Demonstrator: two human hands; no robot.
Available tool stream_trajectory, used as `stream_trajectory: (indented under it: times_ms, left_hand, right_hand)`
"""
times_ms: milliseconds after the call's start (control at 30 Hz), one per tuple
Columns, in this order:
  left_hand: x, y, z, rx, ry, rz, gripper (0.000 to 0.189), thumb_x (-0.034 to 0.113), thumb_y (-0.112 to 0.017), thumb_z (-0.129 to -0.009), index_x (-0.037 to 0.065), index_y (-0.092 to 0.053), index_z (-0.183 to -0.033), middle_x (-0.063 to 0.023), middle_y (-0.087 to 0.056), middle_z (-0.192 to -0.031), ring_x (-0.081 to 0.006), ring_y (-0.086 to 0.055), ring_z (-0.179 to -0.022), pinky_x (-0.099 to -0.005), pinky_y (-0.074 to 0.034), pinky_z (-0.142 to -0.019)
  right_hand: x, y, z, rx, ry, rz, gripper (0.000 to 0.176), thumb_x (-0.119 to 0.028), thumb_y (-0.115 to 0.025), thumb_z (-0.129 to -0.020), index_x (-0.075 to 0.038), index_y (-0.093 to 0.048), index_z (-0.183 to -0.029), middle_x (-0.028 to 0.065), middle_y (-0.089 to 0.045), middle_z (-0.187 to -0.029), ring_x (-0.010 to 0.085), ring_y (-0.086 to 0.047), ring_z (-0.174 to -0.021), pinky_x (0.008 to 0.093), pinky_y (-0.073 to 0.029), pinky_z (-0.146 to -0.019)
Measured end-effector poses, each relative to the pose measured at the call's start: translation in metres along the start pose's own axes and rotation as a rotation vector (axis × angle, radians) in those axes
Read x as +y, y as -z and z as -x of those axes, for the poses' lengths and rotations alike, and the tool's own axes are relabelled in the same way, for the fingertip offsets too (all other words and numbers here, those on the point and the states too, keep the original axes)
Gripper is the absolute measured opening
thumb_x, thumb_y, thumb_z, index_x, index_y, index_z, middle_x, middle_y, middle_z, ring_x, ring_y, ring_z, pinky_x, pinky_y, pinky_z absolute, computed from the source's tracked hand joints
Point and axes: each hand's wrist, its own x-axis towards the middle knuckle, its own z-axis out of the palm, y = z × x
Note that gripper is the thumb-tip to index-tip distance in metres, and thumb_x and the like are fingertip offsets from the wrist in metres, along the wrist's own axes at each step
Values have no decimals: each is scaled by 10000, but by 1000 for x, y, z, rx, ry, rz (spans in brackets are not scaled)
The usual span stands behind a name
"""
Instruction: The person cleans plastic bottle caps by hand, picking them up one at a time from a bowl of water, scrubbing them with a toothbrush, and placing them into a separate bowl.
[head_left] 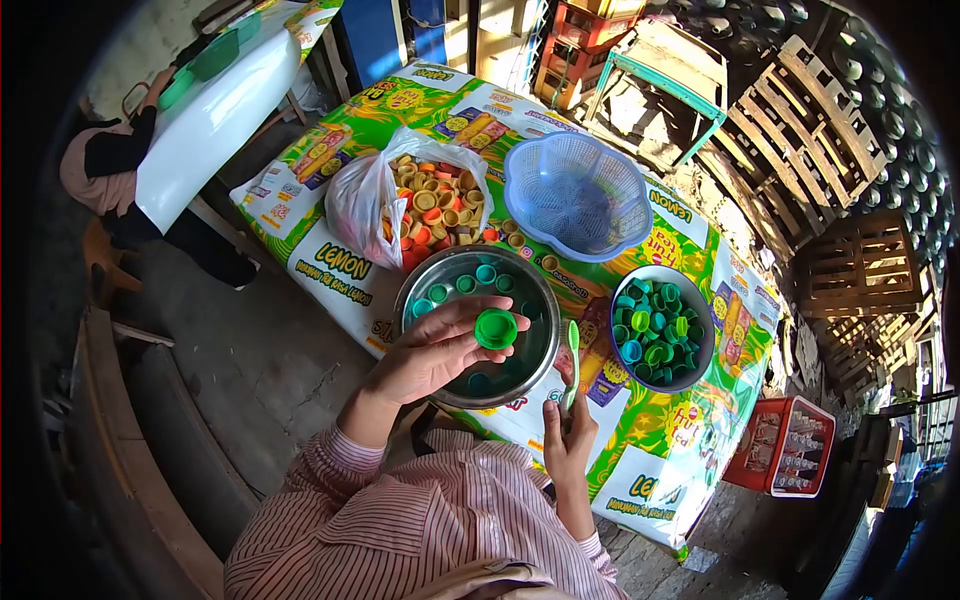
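My left hand (440, 345) pinches a green bottle cap (496, 329) by its rim, its hollow side facing me. Below it is a steel bowl (549, 372) with several green and teal caps (465, 284) in it. Upright in my right hand (571, 432) is a green and white toothbrush (573, 350), bristle end up, to the right of the steel bowl. Farther right stands a bowl (711, 345) full of green and teal caps (655, 325). The fingers of my right hand are closed round the toothbrush handle.
Behind the steel bowl are a plastic bag (362, 205) of yellow and orange caps (433, 205) and a blue basket (580, 190). A printed cloth covers the table (330, 255). Wooden pallets (800, 130) and a red crate (780, 447) stand right. Another person (105, 160) sits at a white table (215, 115).
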Motion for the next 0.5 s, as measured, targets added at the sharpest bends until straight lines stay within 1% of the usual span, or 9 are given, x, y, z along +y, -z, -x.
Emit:
stream_trajectory:
  times_ms: [67,100,133,167,200,300,333,433,500]
  left_hand:
    - [1,0,0,22,53,-86,381,98,-409,-934,39,-378,-1309,-161,-458,-1276,-168,-505,-1096,-296,-414,-904]
    - [0,-1,-2,41,107,-171,368,106,-414,-936,39,-397,-1298,-139,-470,-1271,-148,-509,-1090,-283,-415,-898]
    - [-7,0,-3,97,152,-393,349,117,-423,-938,34,-423,-1277,-106,-497,-1232,-119,-513,-1061,-265,-415,-882]
    - [-18,1,-4,148,195,-613,333,129,-432,-939,29,-449,-1256,-72,-524,-1193,-90,-517,-1031,-246,-415,-866]
    - [-30,5,-2,165,248,-650,300,138,-448,-937,19,-490,-1209,-24,-542,-1111,-56,-510,-961,-233,-414,-840]
    - [-57,12,5,91,345,-537,310,153,-451,-938,24,-466,-1219,-31,-554,-1037,-58,-508,-910,-219,-419,-803]
    - [-61,11,8,115,414,-435,356,157,-436,-945,29,-396,-1275,-36,-550,-1006,-64,-513,-911,-212,-418,-792]
    - [-65,15,17,126,509,-442,391,165,-414,-954,32,-331,-1313,-32,-531,-1016,-66,-516,-927,-208,-419,-787]
    - [-66,12,19,113,507,-423,400,178,-399,-961,32,-313,-1323,-31,-532,-1016,-61,-519,-912,-208,-418,-782]
  right_hand:
    - [-3,1,0,30,9,-57,415,-94,-630,-813,9,-503,-1195,-20,-369,-466,31,-333,-416,214,-226,-406]
    - [-12,4,0,20,87,-74,415,-81,-651,-794,13,-516,-1174,-51,-344,-473,14,-300,-431,202,-201,-420]
    - [-17,5,-1,13,163,-87,415,-68,-673,-775,17,-530,-1154,-82,-320,-481,-2,-267,-445,190,-176,-433]
    - [-17,4,-3,14,188,-40,500,-90,-730,-723,10,-528,-1169,-85,-277,-453,0,-248,-419,199,-162,-417]
    - [-21,2,-7,1,195,-11,512,-106,-743,-711,5,-534,-1166,-78,-277,-448,5,-244,-413,201,-167,-410]
    - [-25,-5,-10,-39,212,101,520,-169,-764,-694,-38,-561,-1154,-50,-287,-436,27,-234,-391,206,-218,-389]
    - [-21,-9,-10,-30,211,116,505,-171,-764,-694,-47,-568,-1143,-46,-286,-435,27,-239,-389,207,-222,-388]
    - [-22,-6,-11,-42,139,126,427,-163,-758,-697,-57,-594,-1077,-35,-281,-431,28,-256,-387,218,-224,-386]
    - [-23,-3,-15,-125,130,58,382,-152,-752,-698,-49,-599,-1033,-37,-278,-427,32,-252,-389,229,-227,-387]
